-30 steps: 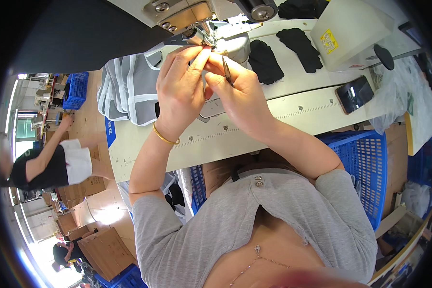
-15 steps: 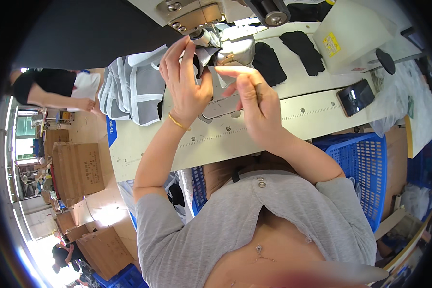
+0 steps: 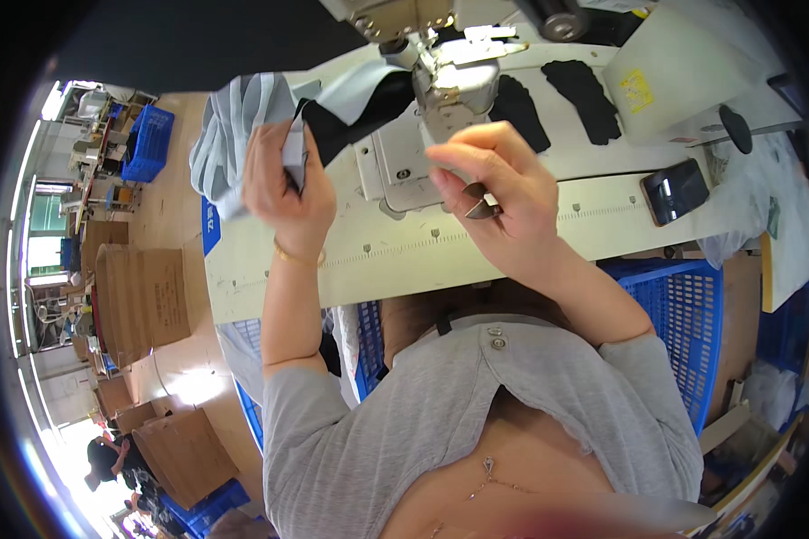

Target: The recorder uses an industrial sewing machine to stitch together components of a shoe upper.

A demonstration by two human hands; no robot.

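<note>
In my left hand (image 3: 288,184) is the end of a grey and black fabric piece (image 3: 355,103), with fingers closed around it. The piece stretches from my hand up to the sewing machine head (image 3: 449,76), where its far end lies close by the needle area. My right hand (image 3: 505,184), in front of the machine, is curled around small metal thread snips (image 3: 483,202), which stick out below the fingers. Its thumb and index finger come close together; any thread between them is too fine to make out. A pile of grey fabric pieces with pale edging (image 3: 234,153) lies behind my left hand.
Two black gloves (image 3: 582,101) (image 3: 519,112) lie right of the machine head. A phone (image 3: 674,191) rests near the right end of the sewing table (image 3: 333,278). Blue baskets (image 3: 683,314) stand below its edge. Cardboard boxes (image 3: 139,301) sit on the floor at left.
My left hand has moved left and down from the machine, drawing the fabric out sideways. My right hand has shifted slightly right and down. The person at the far left has left the view.
</note>
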